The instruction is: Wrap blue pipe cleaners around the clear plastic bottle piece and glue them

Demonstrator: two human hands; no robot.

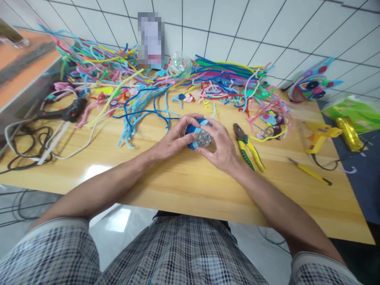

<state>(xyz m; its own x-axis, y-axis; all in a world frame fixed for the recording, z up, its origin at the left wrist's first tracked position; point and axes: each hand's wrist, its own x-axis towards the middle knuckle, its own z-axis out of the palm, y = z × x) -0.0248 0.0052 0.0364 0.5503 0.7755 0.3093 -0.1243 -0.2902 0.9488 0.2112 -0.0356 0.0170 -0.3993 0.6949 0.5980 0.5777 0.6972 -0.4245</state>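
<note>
Head view: both hands, left (175,136) and right (221,146), curl partly open around a blue-and-clear round object (199,133) above the tabletop's (190,178) middle, left of the pliers (247,148).

The scene is bright and evenly lit, with pale, slightly washed-out colours. A strong white glare sits on the light wood-grain desk (178,186) towards its near left edge, and another bright patch shines on the glossy pale floor tiles (118,219) below that edge. Shadows on the desk are soft and faint. Wide-angle distortion bends the white wall tiles with dark grout lines (231,23) and slants the desk's side edges. Coarse pixelation covers an upright rectangular object (151,41) by the wall; fine detail is slightly soft throughout.
</note>
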